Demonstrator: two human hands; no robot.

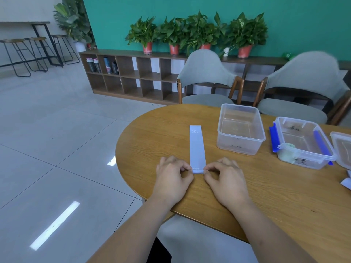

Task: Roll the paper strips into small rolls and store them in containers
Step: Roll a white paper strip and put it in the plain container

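Note:
A pale blue-white paper strip (pixel 197 147) lies flat on the wooden table (pixel 266 196), running away from me, with "20" printed at its far end. Its near end is curled into a small fold. My left hand (pixel 171 178) pinches the left side of that curled end. My right hand (pixel 225 179) pinches the right side. An open clear plastic container (pixel 240 128) stands just right of the strip. Farther right sits a clear box with blue clips (pixel 303 144), holding a pale roll in its near left corner.
A third clear container (pixel 342 149) is cut off at the right edge, with white paper scraps (pixel 346 182) below it. Two grey chairs (pixel 207 78) stand behind the table. The table's rounded edge drops to tiled floor on the left.

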